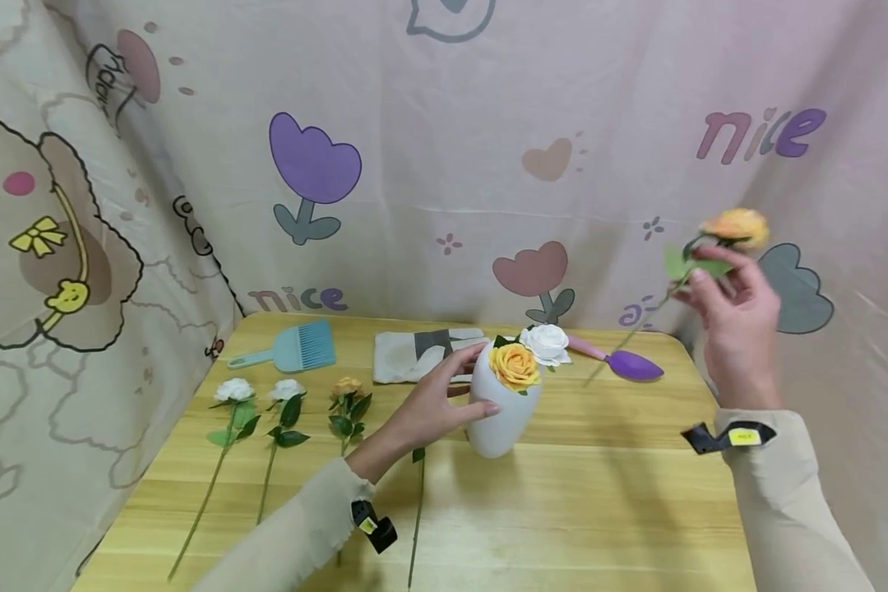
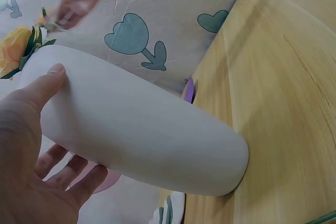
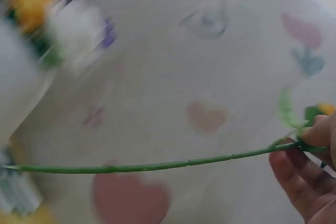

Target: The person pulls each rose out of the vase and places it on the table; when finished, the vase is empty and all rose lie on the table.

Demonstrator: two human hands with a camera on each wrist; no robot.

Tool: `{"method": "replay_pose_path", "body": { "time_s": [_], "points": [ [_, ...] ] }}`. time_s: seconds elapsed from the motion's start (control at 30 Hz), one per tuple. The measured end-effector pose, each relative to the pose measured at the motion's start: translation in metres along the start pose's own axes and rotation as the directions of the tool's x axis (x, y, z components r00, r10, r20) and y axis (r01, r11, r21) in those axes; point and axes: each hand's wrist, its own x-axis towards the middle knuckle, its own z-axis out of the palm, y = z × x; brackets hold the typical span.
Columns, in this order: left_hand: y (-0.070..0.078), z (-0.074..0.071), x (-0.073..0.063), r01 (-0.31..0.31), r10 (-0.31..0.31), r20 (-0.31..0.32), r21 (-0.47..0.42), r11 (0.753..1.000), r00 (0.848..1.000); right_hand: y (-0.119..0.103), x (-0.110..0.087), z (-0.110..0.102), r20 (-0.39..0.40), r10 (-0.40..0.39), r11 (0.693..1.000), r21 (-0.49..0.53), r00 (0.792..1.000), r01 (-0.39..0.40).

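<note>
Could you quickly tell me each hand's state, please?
Left hand: holding the white vase.
Right hand: holding a yellow-orange rose by its stem.

Flower heads in view: six — three white, three yellow to orange. Split by place: vase, two (yellow rose (image 1: 515, 367), white rose (image 1: 545, 344)); right hand (image 1: 740, 316), one (orange-yellow rose (image 1: 740, 228)); table (image 1: 562, 526), three (left white flower (image 1: 233, 390), second white flower (image 1: 288, 390), orange flower (image 1: 347, 388)). Loose stems on table: four, one of them (bare-looking stem (image 1: 418, 518)) with top hidden by left arm. Vase (image 1: 499, 423): one. Blue brush (image 1: 303, 349): one. Trowel (image 1: 635, 365): one. Hands: two, counting left hand (image 1: 440, 399). Wrist devices: two — left device (image 1: 373, 526), right device (image 1: 733, 437).
</note>
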Motion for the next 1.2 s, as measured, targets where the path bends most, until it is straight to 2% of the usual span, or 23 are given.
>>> {"method": "replay_pose_path", "body": {
  "time_s": [0.1,0.17,0.27,0.4,0.47,0.63,0.73,0.83,1.03,1.2],
  "points": [
    [0.000,-0.001,-0.001,0.002,-0.002,0.000,-0.007,1.000,1.000,0.027,-0.018,-0.022,0.111,0.102,0.978,-0.195,0.989,-0.079],
    [0.000,-0.001,-0.001,0.005,-0.005,0.002,-0.009,1.000,1.000,0.050,-0.033,-0.034,0.156,0.177,0.935,-0.334,0.972,-0.117],
    [0.000,-0.001,-0.002,0.012,-0.012,0.000,-0.007,1.000,1.000,0.085,-0.057,-0.047,0.186,0.321,0.869,-0.448,0.929,-0.211],
    [0.001,0.000,-0.002,0.017,-0.017,-0.002,-0.003,1.000,1.000,0.125,-0.089,-0.056,0.164,0.502,0.786,-0.497,0.849,-0.368],
    [0.002,0.000,-0.002,0.012,-0.012,-0.005,-0.003,1.000,1.000,0.140,-0.103,-0.059,0.142,0.558,0.748,-0.513,0.817,-0.422],
    [0.002,-0.001,-0.001,0.007,-0.007,-0.008,-0.008,1.000,1.000,0.164,-0.125,-0.059,0.130,0.631,0.688,-0.549,0.765,-0.474],
    [0.003,-0.001,-0.001,0.013,-0.013,-0.005,-0.008,1.000,1.000,0.171,-0.132,-0.056,0.156,0.639,0.681,-0.570,0.753,-0.460],
    [0.003,-0.002,-0.002,0.015,-0.015,-0.005,-0.005,1.000,1.000,0.178,-0.136,-0.053,0.182,0.633,0.678,-0.599,0.753,-0.426],
    [0.002,-0.002,-0.003,0.015,-0.015,-0.005,-0.004,1.000,1.000,0.189,-0.143,-0.047,0.185,0.601,0.660,-0.663,0.778,-0.352],
    [0.002,-0.002,-0.003,0.005,-0.005,-0.004,0.001,1.000,1.000,0.194,-0.146,-0.044,0.158,0.580,0.651,-0.680,0.799,-0.338]
  ]
}}
